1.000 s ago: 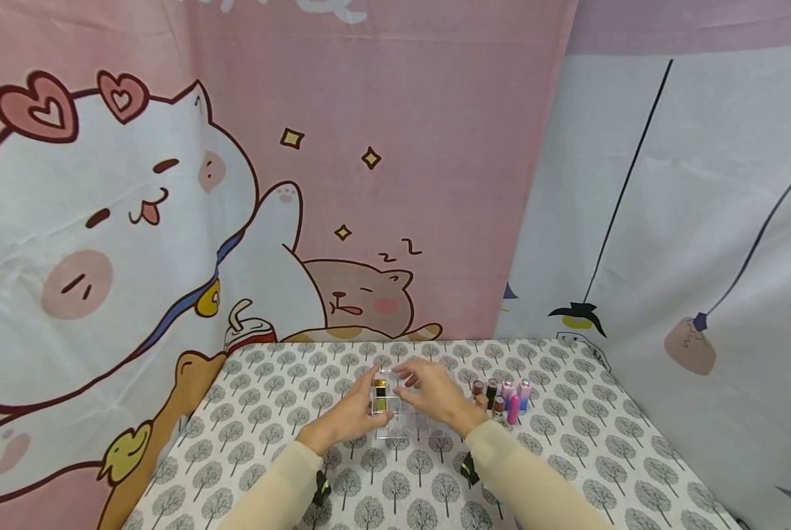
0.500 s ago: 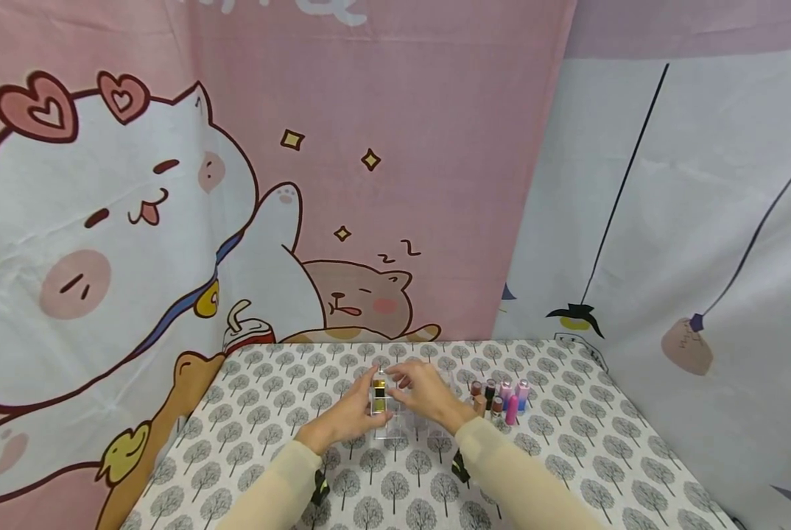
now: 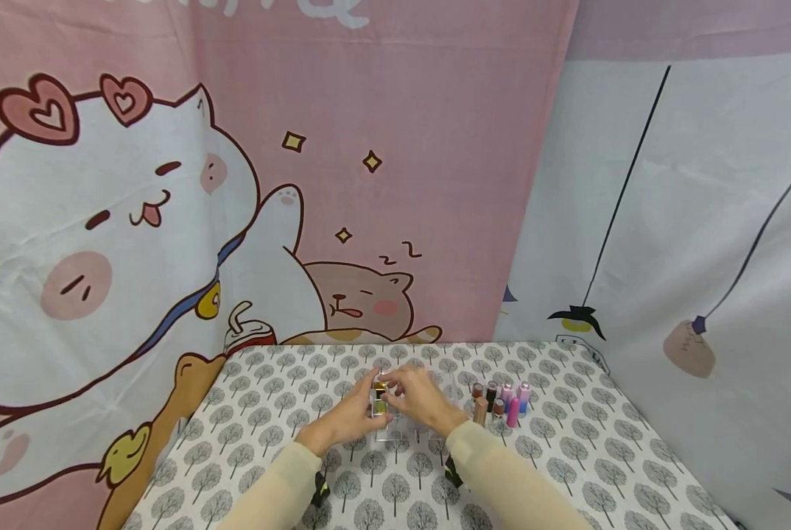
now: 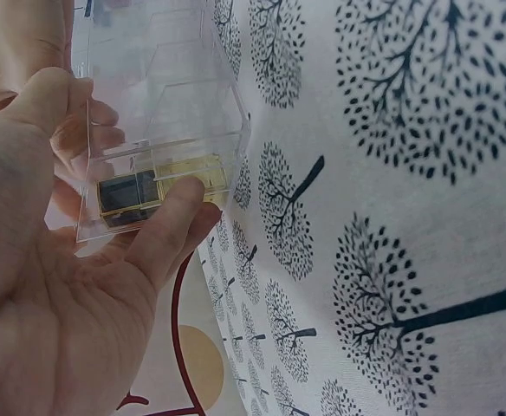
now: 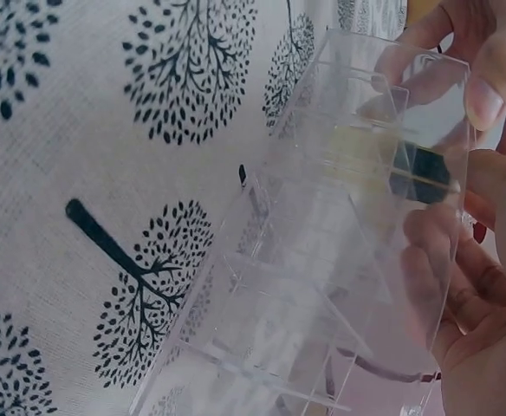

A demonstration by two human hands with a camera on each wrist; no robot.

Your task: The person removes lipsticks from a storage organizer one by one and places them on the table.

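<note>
A clear acrylic organizer with divided compartments stands on the cloth, and my left hand grips its left end. In the left wrist view, the left fingers lie along the outer wall of the organizer. Behind that wall, in the end compartment, is a black-and-gold lipstick. My right hand reaches over from the right, thumb and forefinger pinching at the lipstick's upper end. Seen in the right wrist view, its fingertips meet the black part of the lipstick; the clear walls blur the detail.
Right of the organizer stands a group of cosmetics: a pink tube, a brown tube, a black one and pink-blue ones. A tree-print cloth covers the table; cartoon curtains hang behind.
My right hand has moved left and its fingertips have come onto the lipstick's upper end. My left hand keeps its grip on the organizer in the same place.
</note>
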